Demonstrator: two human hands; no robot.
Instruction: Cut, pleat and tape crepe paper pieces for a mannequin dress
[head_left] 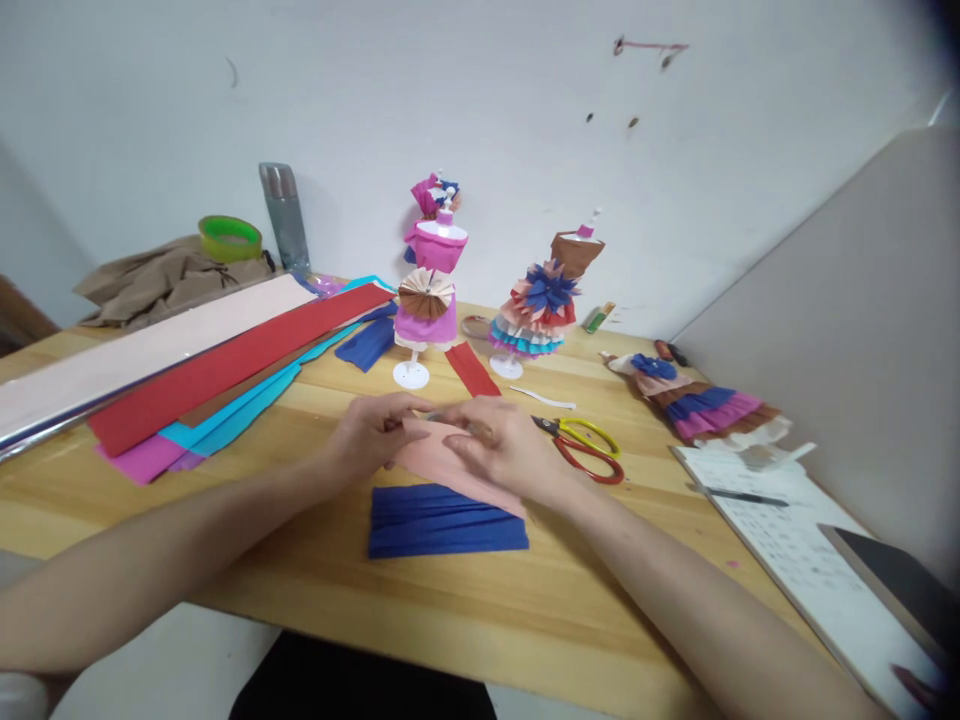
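Observation:
A pale pink paper strip (442, 458) is held between both hands above the wooden table. My left hand (375, 432) pinches its upper left end, the fingers closed on it. On the strip's upper right part, my right hand (499, 440) holds the paper between thumb and curled fingers. Just below lies a pleated blue paper strip (448, 522), flat on the table and touched by neither hand. Scissors with one yellow and one red handle (589, 465) rest to the right of my right hand. Fingers partly hide the strip's upper edge.
Behind the hands stand a pink-dressed mannequin (426, 325) and a ruffled one (534, 320). Long paper strips (247, 365) spread across the left, near a bottle (286, 220) and green tape (230, 238). A notebook (780, 530) and another paper dress (705, 405) lie right.

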